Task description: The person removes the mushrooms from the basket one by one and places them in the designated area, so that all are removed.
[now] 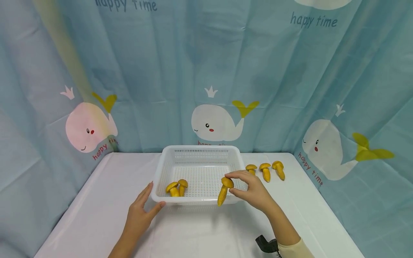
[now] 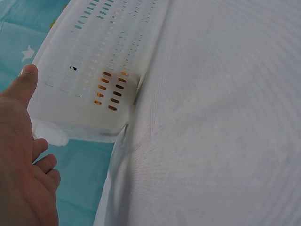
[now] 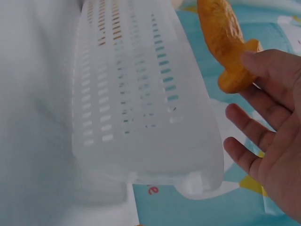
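A yellow mushroom (image 1: 223, 191) hangs stem-down over the front right rim of a white plastic basket (image 1: 200, 201). My right hand (image 1: 255, 190) pinches its cap between thumb and fingers, as the right wrist view also shows, with the lower fingers spread free. Two more mushrooms (image 1: 174, 190) lie together in the basket's front left corner. My left hand (image 1: 138, 215) is at that corner, thumb by the front rim and fingers stretched along the left side. In the left wrist view, the thumb (image 2: 29, 80) lies against the basket's rim.
Three yellow mushrooms (image 1: 265, 172) lie in a row on the white table (image 1: 193, 233), right of the basket; the nearest is partly hidden by my right hand. A blue curtain (image 1: 155, 118) printed with whales surrounds the table. A black strap piece (image 1: 267, 244) shows at my right wrist.
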`<act>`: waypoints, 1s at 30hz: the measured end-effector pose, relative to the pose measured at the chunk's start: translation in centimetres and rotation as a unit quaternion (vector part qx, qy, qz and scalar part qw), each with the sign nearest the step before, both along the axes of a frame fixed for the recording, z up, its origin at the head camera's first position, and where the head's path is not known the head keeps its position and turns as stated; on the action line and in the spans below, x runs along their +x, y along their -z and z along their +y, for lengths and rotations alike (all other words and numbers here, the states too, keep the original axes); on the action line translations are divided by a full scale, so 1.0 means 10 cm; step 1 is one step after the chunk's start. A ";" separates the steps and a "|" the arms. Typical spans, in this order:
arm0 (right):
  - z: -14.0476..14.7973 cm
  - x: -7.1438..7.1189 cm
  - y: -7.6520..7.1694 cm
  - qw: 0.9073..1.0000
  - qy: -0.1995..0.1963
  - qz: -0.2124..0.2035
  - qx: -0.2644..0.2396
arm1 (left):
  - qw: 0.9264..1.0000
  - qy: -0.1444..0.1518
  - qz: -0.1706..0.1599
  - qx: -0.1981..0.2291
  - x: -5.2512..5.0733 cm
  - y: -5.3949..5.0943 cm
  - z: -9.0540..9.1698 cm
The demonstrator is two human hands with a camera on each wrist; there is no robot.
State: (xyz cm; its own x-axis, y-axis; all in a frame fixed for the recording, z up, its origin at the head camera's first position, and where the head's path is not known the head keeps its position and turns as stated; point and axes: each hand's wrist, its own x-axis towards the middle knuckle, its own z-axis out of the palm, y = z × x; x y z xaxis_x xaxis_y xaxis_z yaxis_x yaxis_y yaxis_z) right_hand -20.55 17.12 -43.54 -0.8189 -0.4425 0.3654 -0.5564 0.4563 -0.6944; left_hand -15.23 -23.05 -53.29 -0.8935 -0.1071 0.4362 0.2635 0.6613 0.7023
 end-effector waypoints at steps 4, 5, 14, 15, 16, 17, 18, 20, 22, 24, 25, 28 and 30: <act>0.10 -0.01 0.01 1.000 0.001 -0.007 0.003 | 1.000 0.000 -0.004 0.003 0.00 -0.01 0.02; 0.12 -0.02 0.00 1.000 0.003 -0.011 0.004 | 1.000 0.000 -0.004 0.003 -0.01 -0.01 0.03; 0.27 -0.04 -0.05 0.999 0.033 -0.024 0.013 | 1.000 -0.003 0.001 -0.004 -0.04 -0.02 0.03; 0.28 -0.04 -0.05 0.999 0.033 -0.022 0.012 | 1.000 -0.003 0.003 -0.007 -0.04 -0.02 0.03; 0.29 -0.05 -0.05 0.999 0.029 -0.018 0.010 | 1.000 -0.004 0.005 -0.008 -0.03 -0.03 0.02; 0.30 -0.05 -0.05 0.999 0.027 -0.017 0.008 | 1.000 -0.004 0.005 -0.009 -0.03 -0.03 0.02; 0.31 -0.05 -0.05 1.000 0.025 -0.016 0.006 | 1.000 -0.005 0.007 -0.010 -0.03 -0.03 0.02; 0.33 -0.06 -0.05 1.000 0.025 -0.017 0.004 | 1.000 -0.006 0.007 -0.012 -0.02 -0.03 0.01; 0.35 -0.07 -0.05 0.999 0.028 -0.016 0.002 | 1.000 -0.007 0.004 -0.011 -0.01 -0.03 0.01; 0.38 -0.08 -0.06 0.999 0.033 -0.015 0.001 | 1.000 -0.007 0.001 -0.010 0.00 -0.02 0.00; 0.39 -0.09 -0.06 0.999 0.035 -0.015 -0.002 | 1.000 -0.007 -0.001 -0.010 0.01 -0.02 0.00; 0.43 -0.11 -0.07 0.999 0.041 -0.013 -0.008 | 1.000 -0.007 -0.003 -0.008 0.00 -0.02 -0.01; 0.46 -0.12 -0.07 0.999 0.046 -0.014 -0.010 | 1.000 -0.006 -0.002 -0.010 0.00 -0.02 0.00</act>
